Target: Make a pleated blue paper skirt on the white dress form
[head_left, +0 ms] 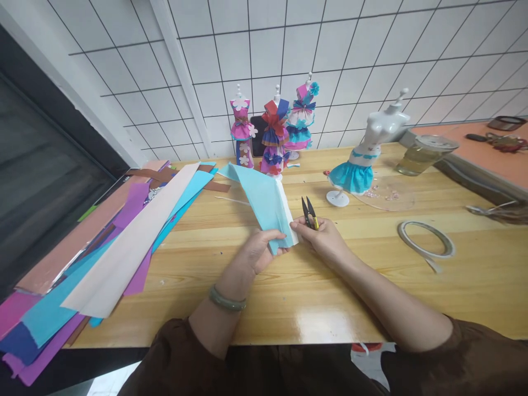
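Observation:
A light blue paper sheet (259, 195) with a white strip (285, 208) along its right edge is held up over the wooden table. My left hand (264, 247) grips its lower end, thumb on top and fingers behind. At the strip's right edge, my right hand (317, 234) pinches the paper between thumb and finger. The same hand also holds small black thread snips (310, 213) with a yellow part, their blades apart and pointing up.
Coloured paper strips (136, 242) lie piled at the left. Dressed mini mannequins (275, 132) stand at the back. A mannequin in a blue skirt (352, 175), a tape roll (427, 239) and a jar of yellowish liquid (427, 157) are at the right of the table (330, 291).

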### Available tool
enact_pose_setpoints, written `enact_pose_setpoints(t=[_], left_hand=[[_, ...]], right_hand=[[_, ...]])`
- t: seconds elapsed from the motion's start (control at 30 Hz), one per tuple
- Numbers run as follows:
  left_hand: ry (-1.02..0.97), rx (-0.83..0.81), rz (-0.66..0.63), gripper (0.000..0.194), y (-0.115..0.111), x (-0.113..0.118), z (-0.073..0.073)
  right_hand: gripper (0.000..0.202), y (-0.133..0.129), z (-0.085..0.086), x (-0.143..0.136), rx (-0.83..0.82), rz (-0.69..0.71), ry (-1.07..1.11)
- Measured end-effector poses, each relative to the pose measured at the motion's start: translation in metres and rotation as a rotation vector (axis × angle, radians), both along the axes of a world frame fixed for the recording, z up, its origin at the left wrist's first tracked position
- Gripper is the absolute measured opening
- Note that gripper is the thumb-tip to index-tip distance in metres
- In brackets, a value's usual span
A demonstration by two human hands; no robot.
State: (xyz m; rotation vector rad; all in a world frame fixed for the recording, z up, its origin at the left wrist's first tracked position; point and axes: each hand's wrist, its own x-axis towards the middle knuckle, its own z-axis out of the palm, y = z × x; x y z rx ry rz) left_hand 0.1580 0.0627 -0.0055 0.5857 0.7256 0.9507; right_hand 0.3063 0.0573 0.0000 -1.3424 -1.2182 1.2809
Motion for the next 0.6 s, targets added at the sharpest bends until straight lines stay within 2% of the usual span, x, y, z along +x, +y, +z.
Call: enact_pose_setpoints(t=[0.2, 0.37, 0.5, 0.6], left_hand=[[0.082, 0.088, -0.068, 0.034, -0.0027, 0.0004, 0.0037], [0.07, 0.069, -0.061, 0.034, -0.0013, 0.0013, 0.0009], [0.056, 0.061, 0.046, 0.026, 0.0001, -0.0003, 0.0029], [0.02, 0.036, 0.15, 0.022, 0.0013, -0.0024, 0.0057]], right_hand=[[0.029, 0.0002, -0.0001, -0.0002, 0.054, -0.005, -0.033], [0.032, 0.0005, -0.0003, 0.0008, 0.025, -0.006, 0.048], [0.04, -0.0004, 0.0021, 0.0011, -0.011, 0.0, 0.078], [0.04, -0.0018, 0.0019, 0.0011, -0.01, 0.063, 0.039]])
